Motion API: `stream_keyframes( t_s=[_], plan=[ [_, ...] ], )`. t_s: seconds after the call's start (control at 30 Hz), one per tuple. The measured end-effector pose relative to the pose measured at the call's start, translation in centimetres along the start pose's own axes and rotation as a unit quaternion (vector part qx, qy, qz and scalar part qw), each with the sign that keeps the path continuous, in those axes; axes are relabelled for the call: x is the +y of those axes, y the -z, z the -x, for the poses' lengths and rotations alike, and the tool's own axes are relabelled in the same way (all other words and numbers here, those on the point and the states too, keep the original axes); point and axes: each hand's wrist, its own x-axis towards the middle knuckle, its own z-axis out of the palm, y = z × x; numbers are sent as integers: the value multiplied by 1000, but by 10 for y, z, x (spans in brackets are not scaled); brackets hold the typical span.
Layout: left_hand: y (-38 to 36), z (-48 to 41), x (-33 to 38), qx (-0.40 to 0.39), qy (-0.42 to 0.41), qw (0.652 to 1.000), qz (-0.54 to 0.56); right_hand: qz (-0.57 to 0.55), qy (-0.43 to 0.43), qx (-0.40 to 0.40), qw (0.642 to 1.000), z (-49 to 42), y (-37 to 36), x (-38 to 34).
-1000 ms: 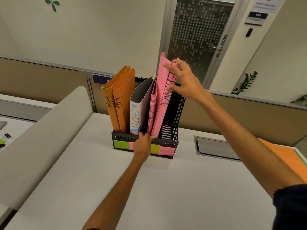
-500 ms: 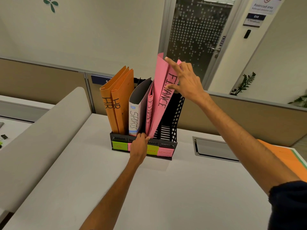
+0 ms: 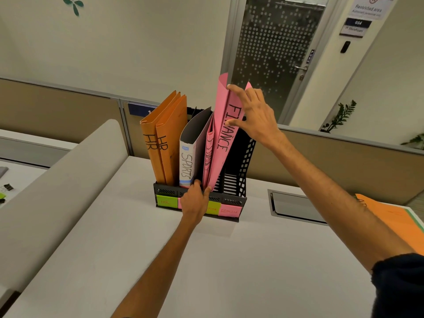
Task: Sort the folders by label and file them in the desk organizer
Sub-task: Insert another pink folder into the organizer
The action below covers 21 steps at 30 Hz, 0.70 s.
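A black desk organizer (image 3: pixel 231 200) stands on the white desk with coloured sticky labels on its front. Two orange HR folders (image 3: pixel 164 138) fill its left slot, then a grey SPORTS folder (image 3: pixel 191 152), then two pink folders. My right hand (image 3: pixel 254 118) grips the top of the tall pink FINANCE folder (image 3: pixel 223 143), thumb on its front face and fingers over its edge. My left hand (image 3: pixel 195 200) pinches the bottom of the pink folders at the organizer's front rail. The rightmost slot holds no folder.
More folders, orange on top (image 3: pixel 394 219), lie at the desk's right edge. A metal cable hatch (image 3: pixel 296 205) is set into the desk right of the organizer. A grey padded divider (image 3: pixel 57 187) runs along the left. A partition wall stands behind.
My right hand has slid from the folder's right edge onto its front face near the top, and the pink FINANCE folder leans a little more to the left. My left hand stays at the base.
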Motion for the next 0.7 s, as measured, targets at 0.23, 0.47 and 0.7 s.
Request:
stream_keyframes(
  t_s=[0.23,0.47,0.7],
  plan=[
    [-3,-1,11,5,21,999,-26,-130,-15,26,991,6,-2,-7],
    [-3,-1,14,-1,44,998,-32,-143,20,20,989,7,-9,-30],
    [-4,3,10,7,36,999,-4,-214,-29,-86,973,35,-57,-56]
  ],
)
